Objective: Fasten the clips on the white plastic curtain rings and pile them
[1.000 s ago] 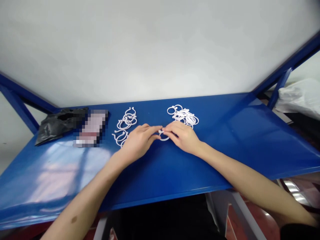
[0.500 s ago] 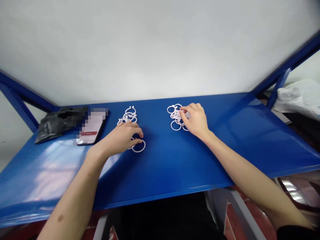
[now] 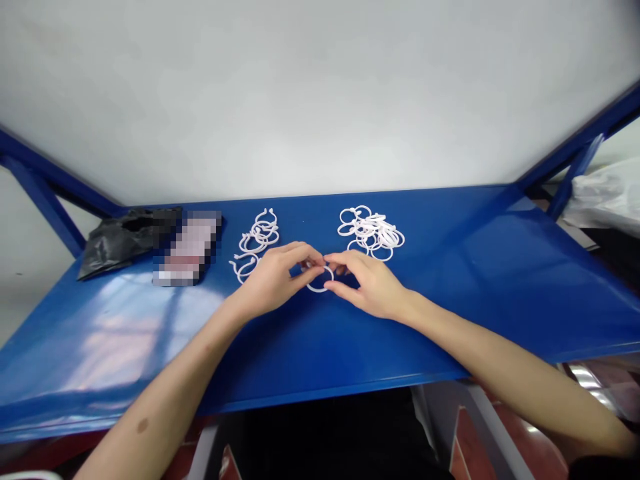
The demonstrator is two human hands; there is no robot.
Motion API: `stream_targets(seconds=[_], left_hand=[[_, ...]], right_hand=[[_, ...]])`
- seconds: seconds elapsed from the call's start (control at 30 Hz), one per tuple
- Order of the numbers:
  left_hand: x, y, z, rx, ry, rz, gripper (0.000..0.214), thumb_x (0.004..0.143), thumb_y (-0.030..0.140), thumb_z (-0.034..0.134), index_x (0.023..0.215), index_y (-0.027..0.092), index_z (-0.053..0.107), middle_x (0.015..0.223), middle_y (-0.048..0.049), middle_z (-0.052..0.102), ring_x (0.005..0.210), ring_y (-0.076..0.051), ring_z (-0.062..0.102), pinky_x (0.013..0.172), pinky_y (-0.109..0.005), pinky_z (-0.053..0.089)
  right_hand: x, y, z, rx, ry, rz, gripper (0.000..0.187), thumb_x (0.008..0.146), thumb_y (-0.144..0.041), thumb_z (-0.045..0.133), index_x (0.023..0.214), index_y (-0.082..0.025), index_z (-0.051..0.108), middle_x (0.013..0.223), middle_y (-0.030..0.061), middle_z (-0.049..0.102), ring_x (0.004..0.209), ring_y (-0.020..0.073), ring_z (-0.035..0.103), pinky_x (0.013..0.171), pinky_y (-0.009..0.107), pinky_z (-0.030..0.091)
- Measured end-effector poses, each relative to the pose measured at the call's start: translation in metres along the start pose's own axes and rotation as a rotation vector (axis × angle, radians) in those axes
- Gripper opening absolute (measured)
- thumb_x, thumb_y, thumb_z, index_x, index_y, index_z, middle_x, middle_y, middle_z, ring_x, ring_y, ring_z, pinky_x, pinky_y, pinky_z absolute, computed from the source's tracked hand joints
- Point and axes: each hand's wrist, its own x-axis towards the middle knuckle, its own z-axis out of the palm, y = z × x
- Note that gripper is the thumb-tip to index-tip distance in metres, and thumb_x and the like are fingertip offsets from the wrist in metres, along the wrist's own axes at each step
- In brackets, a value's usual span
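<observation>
My left hand (image 3: 274, 277) and my right hand (image 3: 369, 283) meet over the middle of a blue shelf (image 3: 450, 293). Both pinch one white plastic ring (image 3: 320, 281) between their fingertips, just above the shelf surface. A pile of white rings with open ends (image 3: 254, 243) lies to the left, partly hidden behind my left hand. A second pile of closed white rings (image 3: 373, 232) lies beyond my right hand.
A phone (image 3: 189, 248) with a blurred screen lies at the back left, next to a crumpled black plastic bag (image 3: 120, 239). A white wall rises behind the shelf. Blue frame bars (image 3: 575, 150) slant up at both sides. A white bag (image 3: 607, 193) sits at far right.
Half a second ago my left hand was at the left pile and my right hand at the right pile. Both have come back to the middle, together on a single ring.
</observation>
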Motion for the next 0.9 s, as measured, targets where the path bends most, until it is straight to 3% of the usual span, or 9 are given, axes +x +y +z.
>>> stream_targets(seconds=[0.1,0.2,0.33,0.5,0.67,0.9], left_hand=[[-0.001,0.005,0.007,-0.127,0.047,-0.069,0.015,0.092,0.032,0.067,0.100,0.020,0.063,0.090,-0.0004,0.071,0.077,-0.012,0.065,0.072,-0.023,0.053],[-0.001,0.005,0.009,-0.193,0.063,-0.171,0.029,0.091,0.039,0.068,0.111,0.020,0.061,0.093,-0.0010,0.072,0.079,-0.013,0.066,0.070,-0.024,0.053],[0.000,0.000,0.008,-0.141,-0.042,-0.251,0.028,0.097,0.042,0.058,0.087,0.019,0.069,0.075,0.0021,0.070,0.066,-0.012,0.061,0.063,-0.023,0.046],[-0.002,-0.006,0.014,-0.071,0.050,-0.157,0.026,0.098,0.036,0.056,0.086,0.021,0.073,0.080,-0.0002,0.074,0.070,-0.014,0.065,0.065,-0.025,0.045],[-0.007,-0.008,0.024,0.090,0.139,-0.018,0.024,0.098,0.022,0.052,0.083,0.020,0.070,0.077,-0.0011,0.070,0.068,-0.012,0.063,0.064,-0.023,0.045],[-0.006,-0.012,0.027,0.269,0.099,0.098,0.029,0.102,0.026,0.047,0.083,0.019,0.068,0.076,-0.0040,0.068,0.072,-0.016,0.060,0.067,-0.028,0.048]], right_hand=[[-0.004,0.001,0.008,0.138,0.025,0.073,0.028,0.101,-0.032,0.054,0.127,-0.021,0.052,0.090,0.0027,0.071,0.076,0.0152,0.069,0.068,0.029,0.057],[-0.005,0.005,0.008,0.197,0.119,0.100,0.025,0.101,-0.029,0.056,0.125,-0.022,0.053,0.085,-0.0005,0.069,0.073,0.0130,0.068,0.068,0.027,0.057],[-0.004,0.005,0.006,0.185,0.172,0.118,0.022,0.101,-0.029,0.056,0.122,-0.023,0.059,0.088,0.0001,0.071,0.076,0.0131,0.069,0.072,0.027,0.058],[-0.004,0.000,0.004,0.195,0.101,0.118,0.015,0.100,-0.028,0.058,0.111,-0.023,0.067,0.098,0.0026,0.075,0.081,0.0145,0.072,0.069,0.027,0.059],[-0.006,-0.004,0.001,0.230,0.080,0.100,0.010,0.100,-0.023,0.059,0.104,-0.023,0.068,0.100,0.0019,0.076,0.088,0.0154,0.074,0.077,0.028,0.060],[-0.006,-0.001,0.002,0.084,0.023,0.001,0.017,0.103,-0.025,0.052,0.112,-0.023,0.066,0.103,0.0036,0.076,0.088,0.0162,0.073,0.079,0.031,0.060]])
